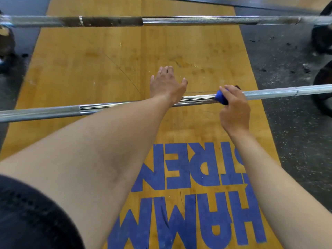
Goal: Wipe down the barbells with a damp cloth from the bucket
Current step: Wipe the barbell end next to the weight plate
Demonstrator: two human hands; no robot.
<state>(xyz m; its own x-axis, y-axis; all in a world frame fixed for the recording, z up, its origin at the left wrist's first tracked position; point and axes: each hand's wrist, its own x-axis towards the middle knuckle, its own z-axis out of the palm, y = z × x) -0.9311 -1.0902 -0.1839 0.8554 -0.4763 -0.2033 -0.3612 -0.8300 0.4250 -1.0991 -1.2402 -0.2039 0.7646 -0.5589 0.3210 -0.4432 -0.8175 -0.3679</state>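
Note:
A steel barbell (269, 93) lies across the wooden platform in front of me. My right hand (233, 112) grips a blue cloth (221, 97) wrapped around this bar near its middle. My left hand (166, 83) reaches past the bar with its fingers straight and spread flat on the wood, and the left forearm crosses over the bar. A second barbell (197, 20), with a dark rusty stretch left of centre, lies farther away, parallel to the first. No bucket is in view.
The yellow wooden platform (89, 69) has large blue letters near me. Black rubber flooring (287, 69) flanks it on both sides. Dark weight plates (323, 90) sit at the right ends of the bars, and dark objects lie at the far left.

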